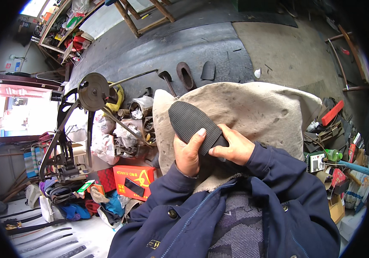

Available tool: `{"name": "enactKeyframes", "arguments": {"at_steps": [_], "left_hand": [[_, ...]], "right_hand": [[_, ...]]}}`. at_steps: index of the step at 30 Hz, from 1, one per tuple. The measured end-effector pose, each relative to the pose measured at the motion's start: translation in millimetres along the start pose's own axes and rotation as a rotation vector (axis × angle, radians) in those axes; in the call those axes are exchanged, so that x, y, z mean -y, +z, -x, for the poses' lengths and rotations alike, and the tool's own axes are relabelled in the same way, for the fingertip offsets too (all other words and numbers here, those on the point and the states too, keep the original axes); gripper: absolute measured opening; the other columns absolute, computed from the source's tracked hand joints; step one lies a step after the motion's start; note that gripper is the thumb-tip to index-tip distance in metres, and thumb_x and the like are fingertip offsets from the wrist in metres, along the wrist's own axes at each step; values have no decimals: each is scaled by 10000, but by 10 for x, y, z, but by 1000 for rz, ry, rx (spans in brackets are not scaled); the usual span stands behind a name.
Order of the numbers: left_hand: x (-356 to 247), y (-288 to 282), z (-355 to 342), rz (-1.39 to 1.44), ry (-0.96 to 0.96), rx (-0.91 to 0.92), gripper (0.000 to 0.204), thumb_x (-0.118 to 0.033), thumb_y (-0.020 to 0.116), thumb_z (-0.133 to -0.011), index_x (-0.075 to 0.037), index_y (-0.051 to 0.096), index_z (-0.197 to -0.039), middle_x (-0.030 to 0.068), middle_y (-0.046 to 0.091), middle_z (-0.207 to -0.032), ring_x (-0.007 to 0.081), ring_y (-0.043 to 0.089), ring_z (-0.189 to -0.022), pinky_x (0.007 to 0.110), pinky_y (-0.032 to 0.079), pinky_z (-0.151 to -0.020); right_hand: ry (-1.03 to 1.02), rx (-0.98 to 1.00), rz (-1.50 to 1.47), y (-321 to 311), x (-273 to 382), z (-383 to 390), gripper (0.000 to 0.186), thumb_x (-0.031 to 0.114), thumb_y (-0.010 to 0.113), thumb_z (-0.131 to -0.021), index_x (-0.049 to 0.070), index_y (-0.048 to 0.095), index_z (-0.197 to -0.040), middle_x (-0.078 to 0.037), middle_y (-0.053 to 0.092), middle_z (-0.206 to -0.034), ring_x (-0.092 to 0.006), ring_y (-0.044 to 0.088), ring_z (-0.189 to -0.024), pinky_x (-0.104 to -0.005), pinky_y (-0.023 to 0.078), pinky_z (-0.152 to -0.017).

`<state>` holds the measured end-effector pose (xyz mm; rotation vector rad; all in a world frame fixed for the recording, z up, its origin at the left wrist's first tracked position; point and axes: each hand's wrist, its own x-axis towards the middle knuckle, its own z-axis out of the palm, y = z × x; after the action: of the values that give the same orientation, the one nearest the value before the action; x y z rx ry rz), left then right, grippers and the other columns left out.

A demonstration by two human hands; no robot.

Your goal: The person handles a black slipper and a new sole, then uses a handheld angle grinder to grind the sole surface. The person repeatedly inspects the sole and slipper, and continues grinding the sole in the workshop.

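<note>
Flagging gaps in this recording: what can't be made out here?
All in the head view:
Far face of the black ribbed sole: hidden by its near face.
Several fingers of the left hand and right hand: behind sole or hands.
What the wooden legs support: cut off by the upper edge.
Scene through the bright opening: washed out by glare.

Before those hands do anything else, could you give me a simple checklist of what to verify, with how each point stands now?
1. Left hand gripping the ridged black sole: ok, thumb on top.
2. Right hand steadying it: ok, at its nearer end.
3. Beige cloth spread beneath the hands: ok.
4. Sole fastened to something underneath: cannot tell, underside hidden.
5. Dark flat piece within grasp: not ok, lying on the floor beside the brown shoe.
</note>
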<state>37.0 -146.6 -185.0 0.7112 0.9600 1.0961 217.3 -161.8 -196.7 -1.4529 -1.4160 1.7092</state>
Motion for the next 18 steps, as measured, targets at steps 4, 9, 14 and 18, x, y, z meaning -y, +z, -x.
{"name": "enactKeyframes", "arguments": {"at_steps": [4,9,14,18], "left_hand": [[32,-31,8,-34,20,12,271,-58,689,-968,-8,621,-1225,79,703,-1090,174,692,-950,310,568,-876],[70,-58,-3,-45,23,24,280,-62,683,-976,-5,613,-1241,87,700,-1100,184,700,-947,318,574,-874],[44,-53,-12,-17,-20,48,271,-66,677,-981,-3,611,-1236,89,702,-1098,182,703,-932,316,577,-865],[50,-46,-13,-11,-20,59,267,-75,676,-982,-4,617,-1232,83,701,-1094,176,697,-939,314,569,-867]], "right_hand": [[44,11,35,7,6,-9,782,423,757,-822,-79,499,-1363,-304,685,-1212,-418,683,-1140,-431,536,-997],[52,-39,-11,53,-29,-29,711,403,745,-819,-84,538,-1293,-298,697,-1152,-409,694,-1096,-435,542,-961],[21,-34,-175,56,-100,-42,647,339,738,-832,-89,548,-1279,-247,706,-1103,-335,696,-1024,-392,544,-925],[-7,-34,-260,44,-186,-61,624,296,742,-830,-81,550,-1289,-206,701,-1095,-288,678,-1026,-373,538,-924]]}}
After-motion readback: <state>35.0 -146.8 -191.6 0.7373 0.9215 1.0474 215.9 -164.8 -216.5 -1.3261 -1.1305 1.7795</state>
